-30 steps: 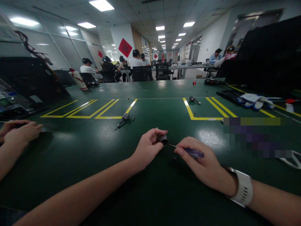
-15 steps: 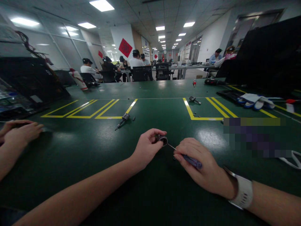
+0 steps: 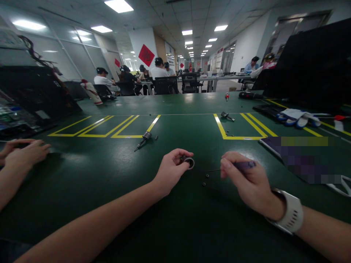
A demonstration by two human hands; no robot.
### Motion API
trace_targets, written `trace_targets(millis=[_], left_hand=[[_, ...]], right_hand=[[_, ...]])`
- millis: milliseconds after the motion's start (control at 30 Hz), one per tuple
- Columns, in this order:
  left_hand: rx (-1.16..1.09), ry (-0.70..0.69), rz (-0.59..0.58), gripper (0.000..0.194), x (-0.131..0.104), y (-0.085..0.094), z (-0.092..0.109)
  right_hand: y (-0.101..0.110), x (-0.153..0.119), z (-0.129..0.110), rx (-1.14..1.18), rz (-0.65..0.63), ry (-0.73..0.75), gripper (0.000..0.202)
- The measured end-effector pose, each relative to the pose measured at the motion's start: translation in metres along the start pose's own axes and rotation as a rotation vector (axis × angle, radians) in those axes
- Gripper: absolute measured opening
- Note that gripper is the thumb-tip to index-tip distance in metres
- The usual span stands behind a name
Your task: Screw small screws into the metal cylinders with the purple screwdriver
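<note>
My left hand [image 3: 174,171] is closed around a small round metal housing [image 3: 189,163], its ring-shaped open end turned to the right. In my right hand [image 3: 244,179] is a screwdriver [image 3: 245,166] with a translucent purple handle. Its thin shaft points left, apart from the housing, and is slightly blurred. Two small dark rings, a far one [image 3: 207,176] and a nearer one [image 3: 203,184], lie on the green table between my hands. Beyond my left hand lies a metal shaft part [image 3: 143,140] with a thicker round end, and a small piece [image 3: 156,137] beside it.
Another person's hands [image 3: 24,157] rest at the left edge. A second metal shaft part [image 3: 227,116] and tiny pieces lie near the right yellow tape frame [image 3: 241,138]. White-and-blue gloves [image 3: 297,117], a partly blurred-out flat item [image 3: 270,148] and a red-handled tool [image 3: 227,96] are farther out.
My right hand has drawn the screwdriver away from the housing to the right and turned it. A second small ring now shows on the table. My left hand has stayed nearly still.
</note>
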State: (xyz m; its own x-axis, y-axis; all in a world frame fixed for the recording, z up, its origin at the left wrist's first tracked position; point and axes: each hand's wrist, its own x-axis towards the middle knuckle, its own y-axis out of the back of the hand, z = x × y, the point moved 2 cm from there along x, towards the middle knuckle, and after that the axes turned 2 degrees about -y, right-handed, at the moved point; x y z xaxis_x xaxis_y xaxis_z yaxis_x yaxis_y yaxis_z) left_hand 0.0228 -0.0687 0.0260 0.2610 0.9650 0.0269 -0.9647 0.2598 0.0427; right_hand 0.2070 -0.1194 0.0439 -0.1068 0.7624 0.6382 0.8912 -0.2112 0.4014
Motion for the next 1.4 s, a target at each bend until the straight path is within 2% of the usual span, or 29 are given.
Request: trace_targets(millis=[100,167,467,567,767,900,1033,1400], left_hand=[[-0.012,0.029,0.005,0.022,0.0,0.0,0.001],[-0.019,0.035,-0.002,0.023,0.0,0.0,0.001],[-0.018,0.036,-0.008,0.024,-0.001,0.0,0.001],[-0.021,0.046,0.002,0.026,0.0,0.0,0.0],[-0.027,0.051,-0.007,0.03,0.002,0.002,-0.003],[-0.043,0.073,0.006,0.03,0.002,0.002,-0.003],[-0.076,0.075,0.009,0.032,0.001,-0.001,-0.001],[0.006,0.036,-0.027,0.027,-0.006,-0.006,0.005]], right_hand=[[0.0,0.004,0.011,-0.014,0.008,-0.143,0.029],[-0.002,0.005,0.015,-0.03,0.006,-0.187,0.03],[-0.005,0.005,0.017,-0.121,-0.071,-0.205,0.035],[-0.007,0.004,0.015,-0.175,-0.072,-0.131,0.032],[-0.011,-0.003,0.006,-0.204,-0.159,0.18,0.012],[-0.007,-0.008,-0.001,-0.152,-0.132,0.289,0.007],[-0.007,-0.01,-0.005,-0.181,-0.165,0.408,0.006],[-0.013,-0.009,-0.005,-0.245,-0.218,0.407,0.005]])
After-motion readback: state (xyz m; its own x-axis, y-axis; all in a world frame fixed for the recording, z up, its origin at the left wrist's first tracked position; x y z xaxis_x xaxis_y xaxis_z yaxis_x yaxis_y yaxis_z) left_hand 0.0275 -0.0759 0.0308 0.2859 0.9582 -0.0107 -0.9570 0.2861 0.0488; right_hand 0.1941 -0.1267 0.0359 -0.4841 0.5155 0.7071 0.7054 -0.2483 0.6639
